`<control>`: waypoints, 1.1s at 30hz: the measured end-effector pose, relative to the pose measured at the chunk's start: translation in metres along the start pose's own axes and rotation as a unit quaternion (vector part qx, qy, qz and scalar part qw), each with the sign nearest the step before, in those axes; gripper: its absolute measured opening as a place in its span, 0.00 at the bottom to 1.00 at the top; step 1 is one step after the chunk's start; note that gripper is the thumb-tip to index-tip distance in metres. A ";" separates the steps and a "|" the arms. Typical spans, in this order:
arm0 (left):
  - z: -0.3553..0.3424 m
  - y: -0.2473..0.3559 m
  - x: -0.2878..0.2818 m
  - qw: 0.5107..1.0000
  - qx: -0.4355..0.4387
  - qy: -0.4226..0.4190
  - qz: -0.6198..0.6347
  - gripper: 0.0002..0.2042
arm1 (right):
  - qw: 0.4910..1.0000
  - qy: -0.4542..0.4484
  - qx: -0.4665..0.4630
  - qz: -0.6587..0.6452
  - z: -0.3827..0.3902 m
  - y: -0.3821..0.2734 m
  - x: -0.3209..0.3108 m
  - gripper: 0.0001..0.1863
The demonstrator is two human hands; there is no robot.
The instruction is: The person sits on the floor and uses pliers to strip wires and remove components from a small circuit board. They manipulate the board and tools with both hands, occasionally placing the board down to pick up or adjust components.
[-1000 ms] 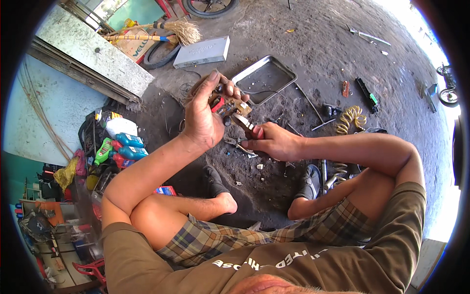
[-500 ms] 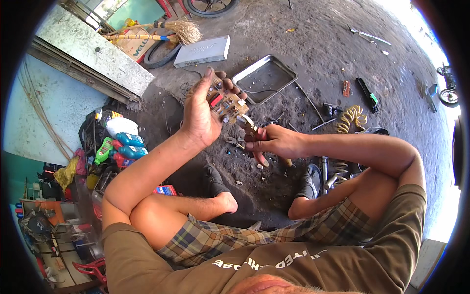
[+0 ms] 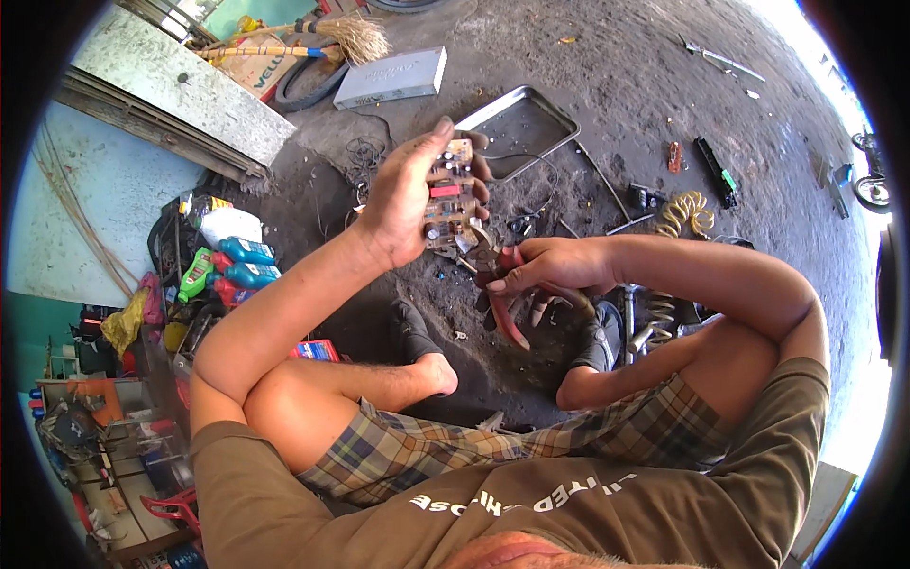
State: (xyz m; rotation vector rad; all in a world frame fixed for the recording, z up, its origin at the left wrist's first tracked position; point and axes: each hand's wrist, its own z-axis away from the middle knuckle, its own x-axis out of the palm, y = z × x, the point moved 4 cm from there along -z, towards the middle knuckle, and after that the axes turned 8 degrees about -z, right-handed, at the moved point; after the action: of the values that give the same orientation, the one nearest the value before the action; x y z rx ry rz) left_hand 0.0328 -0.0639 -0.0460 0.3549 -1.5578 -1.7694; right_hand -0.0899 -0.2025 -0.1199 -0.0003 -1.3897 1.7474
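Note:
In my left hand is a small brown circuit board, gripped by its edges with the thumb on one side and the fingers on the other. A red part and several small round parts stand on its face. My right hand holds red-handled cutting pliers. Their handles are spread apart, and the jaws are at the board's lower right corner. Whether the jaws touch a part there I cannot tell.
Beyond my hands a metal tray lies on the dirty ground, with a white box to its left. Coiled yellow hose and a black strip lie to the right. Bottles stand at my left.
The circuit board has turned more upright and shifted slightly right with my left hand. The pliers' handles have spread wider in my right hand.

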 end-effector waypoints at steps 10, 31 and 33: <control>0.004 0.009 0.018 0.973 0.063 -0.083 -0.206 0.24 | 0.997 0.028 0.060 -0.027 0.004 -0.007 0.014 0.17; 0.006 -0.005 0.019 0.942 0.135 -0.090 -0.294 0.20 | 0.995 0.090 0.016 -0.034 -0.013 0.009 0.017 0.20; 0.006 -0.010 0.017 0.933 0.164 -0.088 -0.306 0.18 | 0.995 0.102 0.012 0.000 -0.013 0.010 0.015 0.21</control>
State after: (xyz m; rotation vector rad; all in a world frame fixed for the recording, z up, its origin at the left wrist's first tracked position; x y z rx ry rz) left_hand 0.0134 -0.0715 -0.0500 0.9557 -2.0313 -2.0286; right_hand -0.0985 -0.1832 -0.1251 -0.1611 -1.2199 1.7133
